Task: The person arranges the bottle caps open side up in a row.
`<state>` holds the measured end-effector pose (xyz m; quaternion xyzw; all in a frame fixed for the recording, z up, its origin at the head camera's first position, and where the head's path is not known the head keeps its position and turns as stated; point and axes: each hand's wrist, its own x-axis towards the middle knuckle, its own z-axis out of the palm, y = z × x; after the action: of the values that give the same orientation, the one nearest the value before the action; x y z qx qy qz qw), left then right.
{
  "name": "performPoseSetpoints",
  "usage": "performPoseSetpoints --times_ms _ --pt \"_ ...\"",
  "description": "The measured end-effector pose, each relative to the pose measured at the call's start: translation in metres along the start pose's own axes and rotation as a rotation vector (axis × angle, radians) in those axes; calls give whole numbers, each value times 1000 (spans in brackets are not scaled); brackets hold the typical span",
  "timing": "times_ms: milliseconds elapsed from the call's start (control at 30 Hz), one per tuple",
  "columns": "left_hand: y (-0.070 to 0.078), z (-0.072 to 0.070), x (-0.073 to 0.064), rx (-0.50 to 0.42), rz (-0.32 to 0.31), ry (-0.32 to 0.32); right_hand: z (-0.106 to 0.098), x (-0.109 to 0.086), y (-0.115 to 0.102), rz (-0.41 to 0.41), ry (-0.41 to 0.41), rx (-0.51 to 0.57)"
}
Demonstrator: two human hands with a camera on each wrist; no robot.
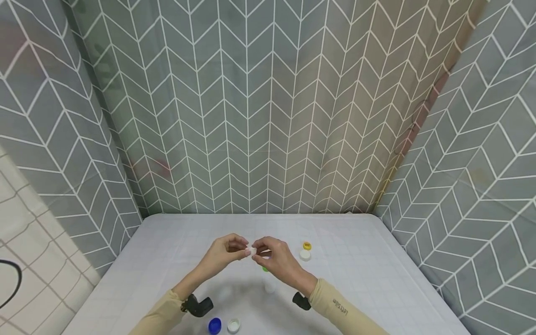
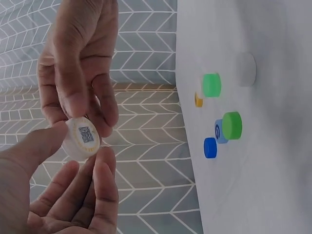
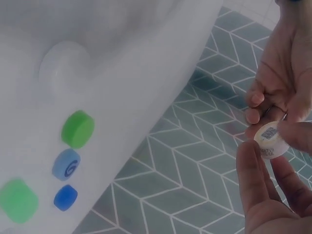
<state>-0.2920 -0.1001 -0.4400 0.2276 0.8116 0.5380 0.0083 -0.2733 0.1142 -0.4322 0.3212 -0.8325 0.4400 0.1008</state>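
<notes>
A small white bottle cap (image 1: 252,251) with a QR code on its face is held up above the table between the two hands. My left hand (image 1: 222,258) pinches it by the edge; in the left wrist view the left thumb (image 2: 36,144) lies against its rim. From the other side my right hand (image 1: 280,263) also grips the cap, its thumb and fingertips around the rim in the right wrist view. The code on the cap (image 3: 272,140) shows in both wrist views. Part of the rim is hidden by fingers.
On the white table (image 1: 176,232) lie a yellow cap (image 1: 307,245) and a white cap (image 1: 305,255). Green (image 2: 233,126), light green (image 2: 212,85), light blue (image 2: 222,130) and blue caps (image 2: 210,147) stand below the hands. Near the front are a dark blue cap (image 1: 215,325) and an upturned white cap (image 1: 233,325).
</notes>
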Motion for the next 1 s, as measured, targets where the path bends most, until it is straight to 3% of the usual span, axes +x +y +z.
performPoseSetpoints --times_ms 300,600,800,1000 --pt "1 -1 -4 48 33 11 -4 0 -4 64 -19 11" --pt "5 5 -8 194 105 16 -4 -1 -7 76 -50 -3" --pt "9 7 -11 286 122 8 -4 -4 -8 89 -62 -28" --pt "14 8 -15 301 120 -3 -3 -7 -10 96 -70 -74"
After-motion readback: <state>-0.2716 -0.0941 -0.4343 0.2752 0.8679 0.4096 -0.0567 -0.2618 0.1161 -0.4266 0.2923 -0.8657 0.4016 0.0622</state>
